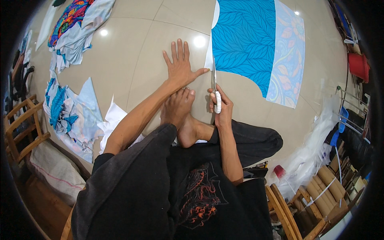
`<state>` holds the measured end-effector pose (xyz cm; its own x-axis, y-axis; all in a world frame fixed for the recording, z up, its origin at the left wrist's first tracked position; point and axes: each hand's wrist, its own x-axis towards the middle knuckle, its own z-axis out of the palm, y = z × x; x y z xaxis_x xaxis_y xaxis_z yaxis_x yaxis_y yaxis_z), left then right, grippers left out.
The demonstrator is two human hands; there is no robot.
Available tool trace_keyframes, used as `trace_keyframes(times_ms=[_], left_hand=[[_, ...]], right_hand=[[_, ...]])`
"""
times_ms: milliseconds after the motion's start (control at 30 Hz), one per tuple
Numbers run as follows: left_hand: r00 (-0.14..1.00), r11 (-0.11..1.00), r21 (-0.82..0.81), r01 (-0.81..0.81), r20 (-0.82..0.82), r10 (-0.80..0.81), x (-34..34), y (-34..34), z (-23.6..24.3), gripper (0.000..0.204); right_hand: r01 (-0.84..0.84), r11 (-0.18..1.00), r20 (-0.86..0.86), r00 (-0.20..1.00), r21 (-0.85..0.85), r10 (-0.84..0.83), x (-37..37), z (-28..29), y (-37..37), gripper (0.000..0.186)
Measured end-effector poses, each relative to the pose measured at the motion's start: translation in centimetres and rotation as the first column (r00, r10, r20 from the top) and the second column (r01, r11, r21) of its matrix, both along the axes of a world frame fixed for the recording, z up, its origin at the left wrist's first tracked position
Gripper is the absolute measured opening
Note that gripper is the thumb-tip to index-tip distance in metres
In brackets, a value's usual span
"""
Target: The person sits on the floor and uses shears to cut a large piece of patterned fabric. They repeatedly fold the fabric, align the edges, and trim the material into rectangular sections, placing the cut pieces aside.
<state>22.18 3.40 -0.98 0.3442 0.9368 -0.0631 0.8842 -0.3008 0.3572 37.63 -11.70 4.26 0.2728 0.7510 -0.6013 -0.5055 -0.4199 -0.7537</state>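
A blue leaf-patterned piece of fabric (244, 36) lies flat on the tiled floor ahead of me, with a pale floral band (287, 60) along its right side. My right hand (222, 105) grips a pair of scissors (218, 102) by handles wrapped in white. The blades point away from me along the fabric's left edge, where a narrow white strip (209, 56) borders the blue. My left hand (181, 66) is spread flat on the floor to the left, its thumb reaching the lower end of that strip. Whether the thumb presses on it, I cannot tell.
Crumpled fabric scraps (72, 120) lie on the left, with a multicoloured pile (74, 20) farther off. A wooden frame (26, 124) and a white sack (56, 170) stand at lower left. Clear plastic sheeting (308, 156), cardboard rolls (326, 188) and a red container (359, 67) are on the right.
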Motion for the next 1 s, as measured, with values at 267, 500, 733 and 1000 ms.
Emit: trace_keyframes(times_ms=[267,500,733,1000], left_hand=[[1.0,1.0,0.006,0.005,0.018,-0.005,-0.3,0.0,0.1,0.136],[1.0,1.0,-0.011,0.02,0.006,-0.019,-0.3,0.1,-0.1,0.136],[1.0,0.999,-0.047,0.027,0.007,-0.027,-0.5,0.2,0.4,0.137],[1.0,0.999,-0.046,0.02,-0.002,-0.02,-0.6,0.3,0.6,0.137]], right_hand=[[-0.04,0.999,0.039,0.998,-0.013,0.041,-0.1,0.6,1.0,0.053],[-0.008,1.0,-0.022,1.0,-0.009,0.007,0.3,1.6,2.8,0.054],[-0.037,0.999,0.049,0.998,0.0,0.037,0.5,0.1,4.6,0.052],[-0.035,0.999,-0.009,0.999,0.033,0.036,0.6,1.1,6.7,0.053]])
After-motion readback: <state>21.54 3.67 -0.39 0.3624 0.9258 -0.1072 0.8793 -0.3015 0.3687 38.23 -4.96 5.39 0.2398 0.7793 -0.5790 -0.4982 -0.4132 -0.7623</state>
